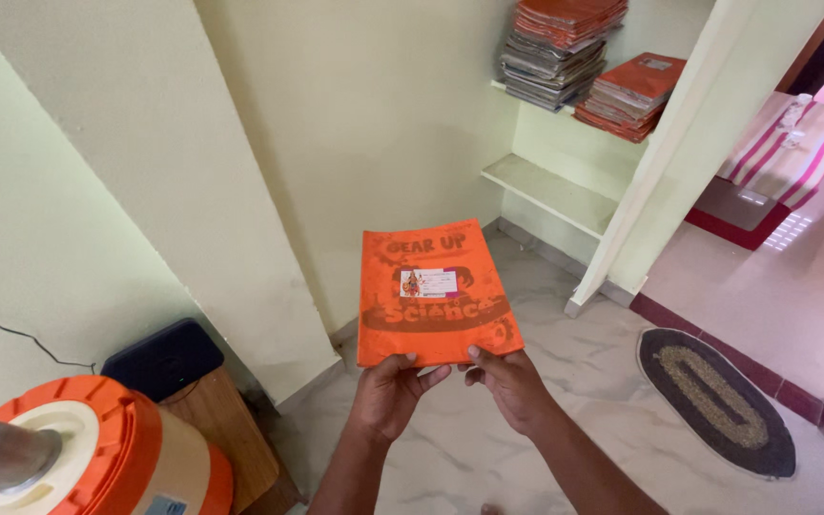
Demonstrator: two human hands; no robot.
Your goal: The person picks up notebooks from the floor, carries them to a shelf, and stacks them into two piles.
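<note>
Orange book, bottom edge pinched by left hand, right hand, seemingly level

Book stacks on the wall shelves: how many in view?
2. A tall stack of orange and grey books on the upper shelf at left, and a shorter orange stack beside it at right. The frame edge cuts off the tall stack; more may be hidden.

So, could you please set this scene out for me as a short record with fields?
Left hand: grips the bottom edge of the orange book
Right hand: grips the same edge, beside the left
Book: held up over the marble floor, front cover facing the camera
Shelves: stacks of orange books on the upper one
Lower left: orange water cooler
Floor, right: oval mat
</note>
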